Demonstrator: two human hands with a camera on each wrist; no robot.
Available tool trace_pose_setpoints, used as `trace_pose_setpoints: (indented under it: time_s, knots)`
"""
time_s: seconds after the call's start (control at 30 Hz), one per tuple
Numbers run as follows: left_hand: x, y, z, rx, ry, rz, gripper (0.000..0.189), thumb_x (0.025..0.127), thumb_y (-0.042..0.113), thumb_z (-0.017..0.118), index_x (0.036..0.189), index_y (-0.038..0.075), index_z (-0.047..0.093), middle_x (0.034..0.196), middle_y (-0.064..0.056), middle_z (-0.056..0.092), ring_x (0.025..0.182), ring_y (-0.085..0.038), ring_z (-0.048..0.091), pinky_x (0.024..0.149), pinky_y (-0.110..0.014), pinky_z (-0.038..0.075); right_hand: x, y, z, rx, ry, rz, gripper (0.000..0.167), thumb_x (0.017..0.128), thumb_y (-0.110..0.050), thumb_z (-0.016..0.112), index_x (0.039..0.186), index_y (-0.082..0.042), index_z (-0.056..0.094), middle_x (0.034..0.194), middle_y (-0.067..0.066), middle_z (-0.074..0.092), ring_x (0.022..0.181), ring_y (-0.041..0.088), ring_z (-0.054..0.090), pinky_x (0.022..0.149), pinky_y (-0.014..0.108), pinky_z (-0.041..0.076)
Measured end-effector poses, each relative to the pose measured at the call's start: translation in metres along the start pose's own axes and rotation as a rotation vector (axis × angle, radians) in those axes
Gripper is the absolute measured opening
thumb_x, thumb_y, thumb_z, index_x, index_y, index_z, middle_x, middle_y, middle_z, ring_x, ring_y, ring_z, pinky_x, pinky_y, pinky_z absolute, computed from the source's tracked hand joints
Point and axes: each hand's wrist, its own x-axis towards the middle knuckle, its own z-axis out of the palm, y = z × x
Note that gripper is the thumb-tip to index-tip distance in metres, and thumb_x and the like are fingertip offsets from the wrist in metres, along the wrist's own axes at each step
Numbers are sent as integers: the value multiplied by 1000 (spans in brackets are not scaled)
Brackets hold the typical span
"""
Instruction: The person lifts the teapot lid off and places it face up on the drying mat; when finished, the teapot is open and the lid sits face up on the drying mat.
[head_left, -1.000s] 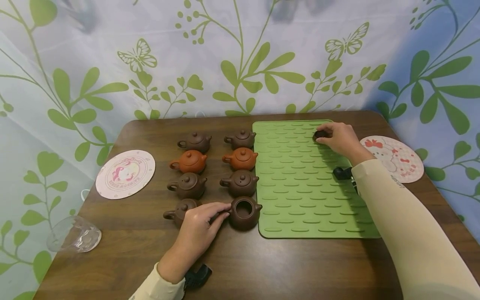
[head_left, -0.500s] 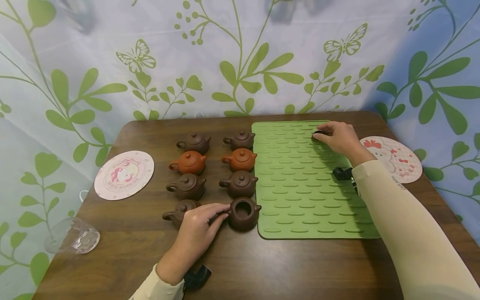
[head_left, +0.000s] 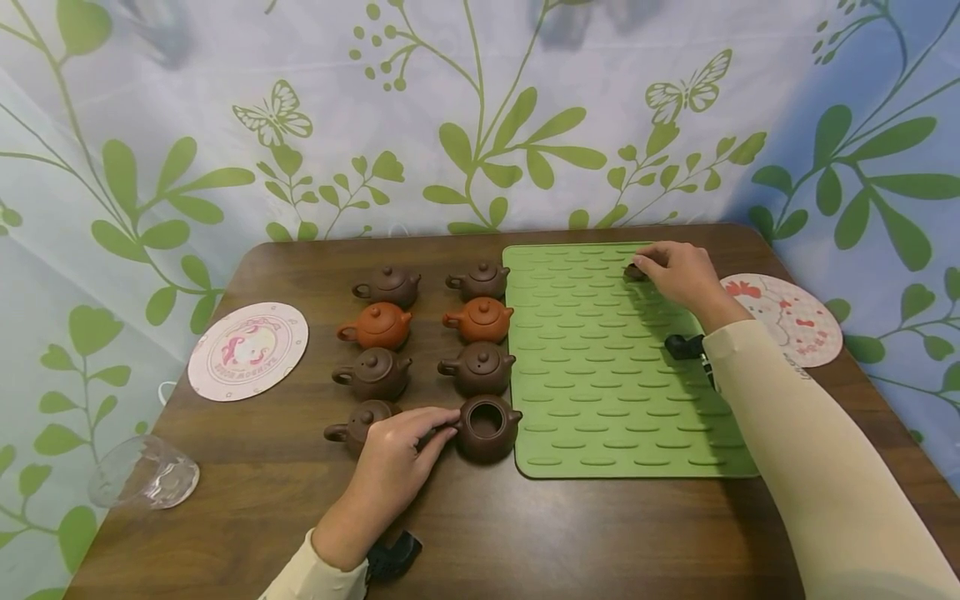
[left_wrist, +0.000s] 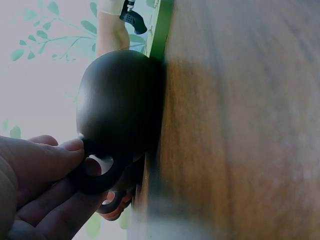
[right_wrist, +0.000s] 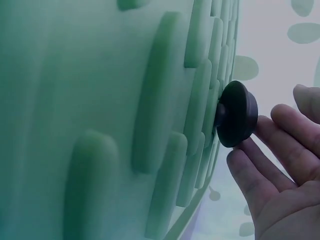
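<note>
Beside the near corner of the green mat (head_left: 585, 362), on the table (head_left: 637, 533), I have the lidless teapot (head_left: 504, 442) upright, its mouth bare and its spout right at the mat's edge. It ends a column of four; with the seven lidded teapots (head_left: 483, 321) it makes two neat columns, handles to my left and spouts toward the mat, an order I'd guess keeps each handle easy for the left side to reach.

Well apart from its pot, near the mat's far right corner, is the small dark lid (right_wrist: 238, 114), knob toward the mat, slightly tilted; I judge that it was turned so to keep its inner side off the surface.

My left hand (head_left: 393, 458) pinches the handle (left_wrist: 95, 185) between thumb and curled fingers, probably to steady the pot. My right hand (head_left: 681, 277) is at the lid with no grip on it: thumb lifted away, fingers loosely extended, a wide gap between. Their tips reach its edge, though whether they actually touch I cannot tell.
</note>
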Motion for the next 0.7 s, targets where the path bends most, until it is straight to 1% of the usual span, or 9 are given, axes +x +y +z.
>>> trace_pose_setpoints:
  time_s: [0.37, 0.47, 0.6, 0.7]
  knots:
    - [0, 0, -1, 1, -12, -5, 29, 81, -8, 89, 106, 4, 81, 104, -1, 78, 96, -14, 74, 82, -33, 60, -2, 1, -1, 4, 46, -13, 52, 112, -42, 51, 144, -2, 62, 134, 27, 61, 122, 48, 54, 97, 66, 43]
    - [1, 1, -1, -2, -8, -1, 29, 81, -8, 88, 106, 4, 81, 104, -2, 78, 96, -14, 75, 82, -34, 60, -4, -1, -3, 11, 63, -14, 52, 113, -41, 51, 144, -2, 62, 136, 28, 60, 124, 48, 53, 100, 67, 41]
    - [1, 1, -1, -6, -4, 4, 29, 81, -8, 88, 106, 4, 81, 104, -2, 78, 95, -16, 75, 81, -36, 60, -7, -4, -3, 28, 85, -22, 51, 112, -41, 51, 144, -2, 63, 136, 27, 62, 125, 48, 52, 107, 68, 34]
    - [1, 1, -2, -8, -1, 7, 29, 81, -9, 88, 106, 3, 81, 104, -3, 78, 95, -16, 75, 81, -36, 60, -10, -6, -2, 41, 91, -26, 50, 112, -41, 53, 142, -3, 64, 135, 25, 63, 125, 46, 53, 107, 67, 34]
